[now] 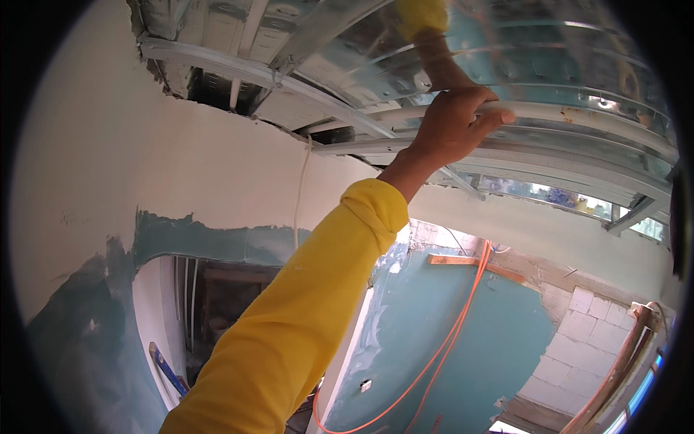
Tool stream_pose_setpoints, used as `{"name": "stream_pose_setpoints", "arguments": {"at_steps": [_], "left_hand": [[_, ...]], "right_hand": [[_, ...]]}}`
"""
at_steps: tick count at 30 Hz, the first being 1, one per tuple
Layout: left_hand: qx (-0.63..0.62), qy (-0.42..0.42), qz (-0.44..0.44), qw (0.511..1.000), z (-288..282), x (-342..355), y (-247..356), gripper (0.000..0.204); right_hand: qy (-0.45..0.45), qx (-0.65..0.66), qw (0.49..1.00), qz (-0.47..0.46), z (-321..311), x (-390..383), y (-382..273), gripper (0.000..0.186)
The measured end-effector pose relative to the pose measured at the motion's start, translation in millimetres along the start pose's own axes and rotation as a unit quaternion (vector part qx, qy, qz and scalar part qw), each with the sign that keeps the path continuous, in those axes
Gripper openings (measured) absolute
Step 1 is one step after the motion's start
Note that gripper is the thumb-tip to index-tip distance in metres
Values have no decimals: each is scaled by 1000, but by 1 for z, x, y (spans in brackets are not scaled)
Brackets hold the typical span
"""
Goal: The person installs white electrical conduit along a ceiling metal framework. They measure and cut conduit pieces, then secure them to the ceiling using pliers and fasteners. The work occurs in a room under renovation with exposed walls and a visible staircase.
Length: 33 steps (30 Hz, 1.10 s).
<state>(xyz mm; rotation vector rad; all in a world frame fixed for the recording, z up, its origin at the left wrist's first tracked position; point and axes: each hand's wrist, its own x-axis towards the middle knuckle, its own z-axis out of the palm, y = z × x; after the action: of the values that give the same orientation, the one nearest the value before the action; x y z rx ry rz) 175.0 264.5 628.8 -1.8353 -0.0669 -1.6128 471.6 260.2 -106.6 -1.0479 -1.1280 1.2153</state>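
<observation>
My left hand (457,124) is raised overhead at the end of a yellow-sleeved arm. Its fingers curl around a white pipe (578,117) running beneath the ceiling, and the thumb lies along it, pointing right. The fingertips are hidden behind the pipe and hand. Just above is shiny corrugated metal decking (524,61), which mirrors my forearm and yellow sleeve. Close under the pipe runs a metal ceiling channel (564,160). My right hand is out of the picture.
Another metal channel (246,70) crosses the ceiling at left. A thin white cable (300,195) hangs down the wall. Orange cords (459,325) drape past a wooden strip (452,260) on the green wall (499,325). Below left, a blue tool (168,371) leans near an arched opening.
</observation>
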Motion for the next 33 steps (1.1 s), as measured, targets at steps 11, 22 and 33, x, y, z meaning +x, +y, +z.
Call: {"name": "stream_pose_setpoints", "arguments": {"at_steps": [11, 22, 33], "left_hand": [[-1, -9, 0, 1000, -8, -3, -7, 42], [49, -4, 61, 997, 12, -7, -25, 43], [41, 48, 117, 991, 21, -8, -29, 37]], "right_hand": [[42, -92, 993, -64, 13, -12, -6, 34], [357, -395, 638, -556, 59, -43, -420, 15], [502, -600, 229, -579, 98, -97, -683, 35]]}}
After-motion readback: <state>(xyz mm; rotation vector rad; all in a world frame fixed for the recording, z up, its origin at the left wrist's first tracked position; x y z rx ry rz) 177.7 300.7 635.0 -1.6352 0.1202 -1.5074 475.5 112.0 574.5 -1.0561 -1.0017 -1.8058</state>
